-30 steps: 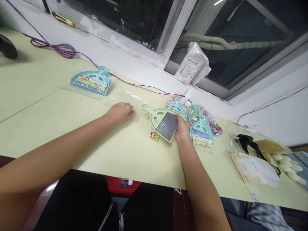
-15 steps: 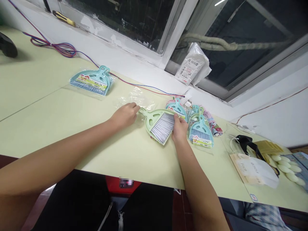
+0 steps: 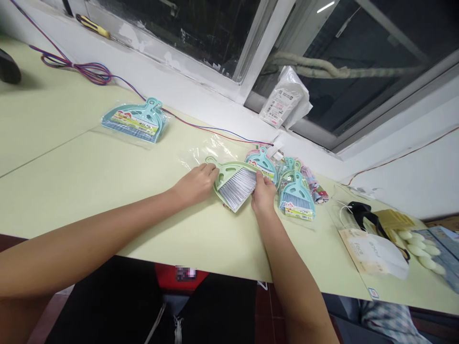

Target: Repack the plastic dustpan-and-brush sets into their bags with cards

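At the brush (image 3: 237, 187), right hand (image 3: 264, 192) curled.

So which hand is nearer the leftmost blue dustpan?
Left: the left hand is right of that blue dustpan; the right hand is farther right, holding the green dustpan.

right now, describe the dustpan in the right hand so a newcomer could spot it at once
Over the pale table below the window, look between the left hand and the right hand. The right hand grips a green dustpan with a grey-bristled brush in it; unlike the bagged dustpans nearby, it has no bag over it.
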Available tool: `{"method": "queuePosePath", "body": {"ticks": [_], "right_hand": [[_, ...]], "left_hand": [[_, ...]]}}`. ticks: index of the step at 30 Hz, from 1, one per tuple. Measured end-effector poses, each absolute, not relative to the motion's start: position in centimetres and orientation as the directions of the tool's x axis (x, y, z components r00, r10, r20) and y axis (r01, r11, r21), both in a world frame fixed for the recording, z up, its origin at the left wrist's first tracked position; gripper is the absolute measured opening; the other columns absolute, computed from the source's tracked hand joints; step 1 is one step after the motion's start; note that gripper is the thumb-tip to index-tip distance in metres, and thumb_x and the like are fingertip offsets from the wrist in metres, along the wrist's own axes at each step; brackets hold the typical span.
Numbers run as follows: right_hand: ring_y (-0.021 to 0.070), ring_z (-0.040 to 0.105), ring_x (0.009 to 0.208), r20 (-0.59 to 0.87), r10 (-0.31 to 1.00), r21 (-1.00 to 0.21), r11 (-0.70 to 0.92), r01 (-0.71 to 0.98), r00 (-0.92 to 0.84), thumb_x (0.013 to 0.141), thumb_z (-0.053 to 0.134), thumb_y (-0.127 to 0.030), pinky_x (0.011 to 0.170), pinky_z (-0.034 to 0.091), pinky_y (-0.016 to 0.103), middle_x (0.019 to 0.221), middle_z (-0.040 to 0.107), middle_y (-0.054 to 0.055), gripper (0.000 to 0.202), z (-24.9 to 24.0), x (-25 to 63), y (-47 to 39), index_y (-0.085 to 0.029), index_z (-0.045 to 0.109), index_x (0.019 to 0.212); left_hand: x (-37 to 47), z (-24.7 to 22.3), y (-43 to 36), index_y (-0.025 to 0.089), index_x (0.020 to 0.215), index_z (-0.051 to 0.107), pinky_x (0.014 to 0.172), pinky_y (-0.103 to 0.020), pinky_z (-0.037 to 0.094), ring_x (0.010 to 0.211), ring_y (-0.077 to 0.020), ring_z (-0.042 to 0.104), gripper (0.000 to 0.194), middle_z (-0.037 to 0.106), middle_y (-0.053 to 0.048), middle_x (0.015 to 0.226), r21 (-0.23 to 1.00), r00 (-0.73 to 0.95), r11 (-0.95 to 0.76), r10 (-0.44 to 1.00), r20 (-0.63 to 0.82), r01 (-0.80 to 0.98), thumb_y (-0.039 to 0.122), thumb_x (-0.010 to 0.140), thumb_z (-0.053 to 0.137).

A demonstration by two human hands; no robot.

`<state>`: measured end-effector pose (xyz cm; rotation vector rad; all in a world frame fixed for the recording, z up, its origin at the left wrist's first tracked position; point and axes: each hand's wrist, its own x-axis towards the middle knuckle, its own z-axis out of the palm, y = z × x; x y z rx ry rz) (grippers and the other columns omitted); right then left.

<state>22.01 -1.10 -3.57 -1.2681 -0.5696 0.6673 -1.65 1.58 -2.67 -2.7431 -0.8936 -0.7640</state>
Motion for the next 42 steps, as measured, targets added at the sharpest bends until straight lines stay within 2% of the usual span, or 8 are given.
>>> {"method": "queuePosePath", "body": {"ticks": [11,16,21,24,27,30,34,42], "right_hand": [[0.0143,0.07,0.073,-0.049,0.778,-0.932,0.189,-0.308,0.626,0.087,0.072,-0.035,0.07,0.061,0.028,0.082,0.074,-0.001,0.019,-3.8,21.4,-1.0,-0.018,0.069,0.095],[0.0135,0.07,0.074,-0.055,0.788,-0.911,0.211,-0.353,0.613,0.088,0.072,-0.031,0.071,0.061,0.027,0.084,0.074,-0.001,0.016,-3.6,21.1,-1.0,-0.018,0.067,0.096],[0.0127,0.069,0.077,-0.075,0.802,-0.901,0.201,-0.385,0.593,0.088,0.072,-0.03,0.072,0.061,0.024,0.087,0.075,0.0,0.014,-3.6,20.9,-1.0,-0.019,0.067,0.094],[0.0135,0.069,0.08,-0.076,0.811,-0.912,0.179,-0.369,0.58,0.086,0.074,-0.033,0.074,0.06,0.026,0.088,0.074,0.0,0.017,-3.8,20.9,-1.0,-0.02,0.067,0.094],[0.0147,0.069,0.081,-0.054,0.818,-0.926,0.173,-0.335,0.572,0.083,0.077,-0.037,0.075,0.06,0.028,0.088,0.074,0.0,0.022,-4.0,20.9,-1.1,-0.02,0.067,0.092],[0.0156,0.068,0.08,-0.028,0.834,-0.936,0.172,-0.308,0.552,0.08,0.08,-0.042,0.074,0.059,0.028,0.084,0.072,0.0,0.027,-3.9,20.8,-1.3,-0.02,0.066,0.089],[0.0163,0.068,0.08,-0.001,0.859,-0.944,0.168,-0.284,0.512,0.078,0.08,-0.045,0.072,0.057,0.028,0.082,0.072,0.0,0.03,-3.7,20.4,-1.5,-0.021,0.065,0.087],[0.016,0.067,0.082,-0.021,0.883,-0.954,0.122,-0.275,0.468,0.081,0.079,-0.048,0.069,0.056,0.026,0.087,0.072,0.0,0.031,-3.3,20.0,-1.9,-0.021,0.066,0.089]], "left_hand": [[-1.3,-2.4,0.0,0.005,0.132,0.055,0.101,-0.047,0.05,0.12,-0.0328,0.06,0.048,0.062,-0.025,0.128,0.031,0.682,-0.854,0.436,0.587,0.519,0.0,0.086,0.043],[-1.4,-1.6,-0.6,0.008,0.138,0.053,0.101,-0.049,0.05,0.121,-0.0337,0.061,0.05,0.063,-0.023,0.131,0.055,0.72,-0.892,0.398,0.569,0.449,0.009,0.088,0.047],[-3.0,0.0,0.8,0.016,0.133,0.06,0.101,-0.046,0.049,0.116,-0.0284,0.065,0.038,0.07,-0.015,0.124,0.217,0.644,-0.896,0.432,0.631,0.387,0.02,0.096,0.047],[-5.2,0.7,3.6,0.017,0.126,0.064,0.102,-0.045,0.05,0.118,-0.0285,0.063,0.034,0.069,-0.014,0.127,0.465,0.342,-0.738,0.653,0.676,0.489,0.029,0.096,0.052],[-7.3,0.2,7.2,0.016,0.123,0.067,0.092,-0.042,0.054,0.107,-0.0278,0.068,0.038,0.07,-0.015,0.127,0.756,0.055,-0.418,0.889,0.455,0.504,0.038,0.096,0.053],[-7.8,-1.1,9.3,0.015,0.108,0.074,0.083,-0.038,0.057,0.088,-0.0244,0.073,0.037,0.077,-0.014,0.108,0.93,0.214,-0.23,0.962,0.171,0.288,0.043,0.095,0.054],[-6.3,-2.4,8.9,0.016,0.096,0.078,0.085,-0.035,0.056,0.081,-0.0229,0.074,0.034,0.078,-0.009,0.087,0.963,0.23,-0.174,0.965,0.125,0.208,0.047,0.091,0.064],[-5.2,-2.8,8.0,0.018,0.099,0.078,0.071,-0.03,0.056,0.075,-0.0217,0.075,0.031,0.078,-0.008,0.101,0.993,0.274,-0.058,0.961,0.029,0.099,0.046,0.089,0.071]]}}
